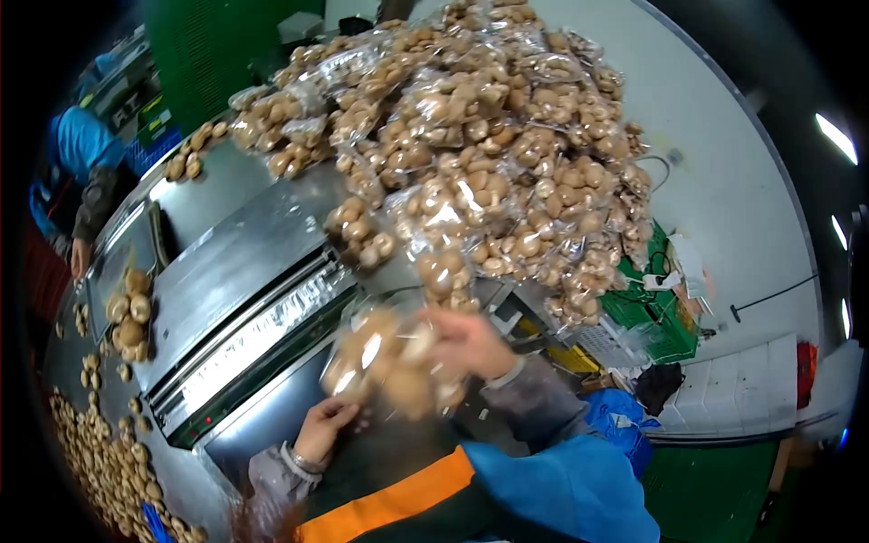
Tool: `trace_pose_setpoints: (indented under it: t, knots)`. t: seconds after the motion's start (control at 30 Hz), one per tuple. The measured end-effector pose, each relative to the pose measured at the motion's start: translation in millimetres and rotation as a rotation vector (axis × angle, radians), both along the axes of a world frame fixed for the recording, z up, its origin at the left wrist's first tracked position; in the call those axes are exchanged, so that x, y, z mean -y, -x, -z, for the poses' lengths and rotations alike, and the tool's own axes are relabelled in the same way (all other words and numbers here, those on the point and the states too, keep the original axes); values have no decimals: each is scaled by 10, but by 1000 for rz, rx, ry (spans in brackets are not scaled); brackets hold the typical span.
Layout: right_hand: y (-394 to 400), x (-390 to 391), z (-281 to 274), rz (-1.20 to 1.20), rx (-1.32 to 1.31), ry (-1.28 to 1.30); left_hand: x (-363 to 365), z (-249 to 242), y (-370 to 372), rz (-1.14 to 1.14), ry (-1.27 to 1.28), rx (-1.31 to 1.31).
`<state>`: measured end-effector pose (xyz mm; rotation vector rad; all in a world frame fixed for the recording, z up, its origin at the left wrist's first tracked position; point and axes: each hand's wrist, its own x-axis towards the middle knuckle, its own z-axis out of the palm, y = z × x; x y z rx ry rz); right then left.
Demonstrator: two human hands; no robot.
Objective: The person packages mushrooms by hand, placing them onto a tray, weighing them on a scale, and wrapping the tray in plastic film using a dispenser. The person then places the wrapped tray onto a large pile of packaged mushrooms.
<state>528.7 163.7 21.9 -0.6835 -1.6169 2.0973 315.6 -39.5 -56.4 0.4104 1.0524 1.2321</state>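
Here both hands' fingers (330, 418) grip a blurred mushroom bag (385, 362).

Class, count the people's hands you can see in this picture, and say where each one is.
3. The left hand and right hand hold a bag of mushrooms at bottom centre; a co-worker's hand hangs far left. Others may be hidden.
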Motion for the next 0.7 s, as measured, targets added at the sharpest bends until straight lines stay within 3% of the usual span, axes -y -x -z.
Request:
trace_pose_setpoints:
  t: [0.03,0.17,0.23,0.3,0.4,0.47,0.5,0.53,0.6,0.63,0.67,0.7]
  knots:
    - [-249,-233,94,175,-5,-46,-38,-26,58,15,155,41]
    - [-864,-1494,-124,815,-221,-37,-86,-28,43,-76,206,104]
    - [-876,-2082,-362,965,-412,-91,-129,-23,-7,-59,220,87]
    - [-786,-2733,-290,1409,93,-789,-150,-27,-27,-43,211,68]
    - [-547,-2667,-375,898,1409,-817,-127,-69,31,-71,202,33]
    - [-587,-2787,-256,857,1429,-920,-26,-112,133,-132,202,19]
    - [-523,-2578,-482,835,1371,-863,45,-146,240,-161,172,-19]
    - [-650,-2743,-347,872,1405,-844,97,-219,360,-208,127,-62]
    - [-687,-2647,-419,839,1459,-928,221,-476,751,-397,45,-276]
    - [-744,-2594,-383,970,1153,-1249,306,-592,999,-507,19,-446]
    - [-1027,-3067,13,1055,995,-1742,335,-824,1165,-731,87,-482]
    - [-677,-2838,-131,959,764,-1308,407,-804,1516,-802,113,-875]
